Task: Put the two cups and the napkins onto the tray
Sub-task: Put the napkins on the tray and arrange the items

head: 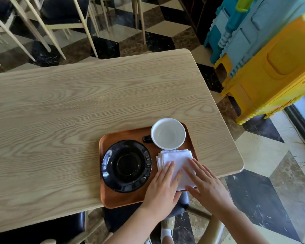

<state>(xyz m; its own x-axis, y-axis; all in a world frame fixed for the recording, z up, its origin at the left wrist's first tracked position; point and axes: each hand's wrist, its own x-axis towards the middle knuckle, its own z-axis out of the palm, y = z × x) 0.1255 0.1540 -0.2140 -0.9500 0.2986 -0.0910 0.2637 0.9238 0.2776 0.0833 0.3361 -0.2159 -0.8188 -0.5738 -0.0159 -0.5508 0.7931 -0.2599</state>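
Pressing flat with open palms, gripping nothing, left hand (161, 187) and right hand (205, 184) could push napkins (176, 160) off the tray (120, 199), which overhangs the table (77, 103) edge.

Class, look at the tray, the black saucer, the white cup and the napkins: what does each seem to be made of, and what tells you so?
Tray: likely wood or wood-look laminate, matte reddish brown.
Black saucer: probably glazed ceramic, glossy, with bright reflections on its rim.
White cup: likely glazed ceramic, smooth, thick-rimmed.
Napkins: white paper or thin cloth, I cannot tell which; matte stacked folded layers.
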